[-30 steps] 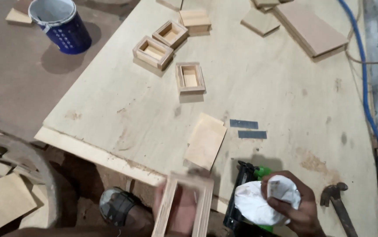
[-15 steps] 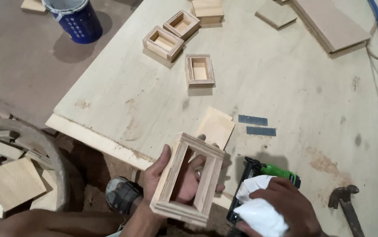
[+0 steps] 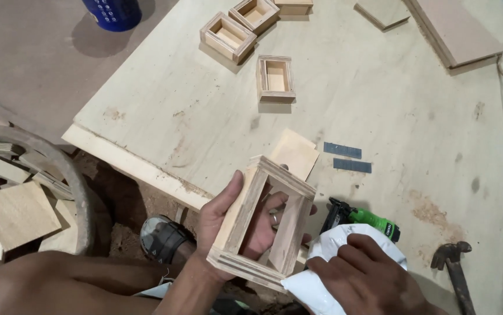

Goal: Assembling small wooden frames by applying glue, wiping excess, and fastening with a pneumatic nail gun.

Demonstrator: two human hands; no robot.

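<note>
Gripped in the left hand (image 3: 234, 224), an open plywood frame (image 3: 263, 224) hangs over the near edge of the plywood table (image 3: 380, 105); the thumb runs up the frame's left side while the fingers pass behind and show through its empty middle, a ring on one of them. This frame has four walls, no bottom and nothing inside. It is tilted, its far end leaning up toward the table.

Just beyond the frame's far end a flat square plywood piece (image 3: 295, 153) lies on the table. Farther from the frame, three small wooden boxes sit on the board: the nearest box (image 3: 275, 78) stands alone with its opening up, and two more boxes (image 3: 228, 36) (image 3: 255, 14) lie close together beyond it to the left. All three look empty.

To the right of the frame, the right hand (image 3: 365, 277) lies palm down with its fingers curled over a white crumpled bag (image 3: 321, 286), pressing on it; whether the hand truly clasps the bag I cannot tell. Partly under that bag rests a green and black nail gun (image 3: 362, 219). Two dark strips of nails (image 3: 347, 157) lie beyond the gun. A hammer (image 3: 453, 268) sits at the table's right, well right of the frame. A blue bucket (image 3: 114, 10) stands on the floor far to the frame's upper left.
</note>
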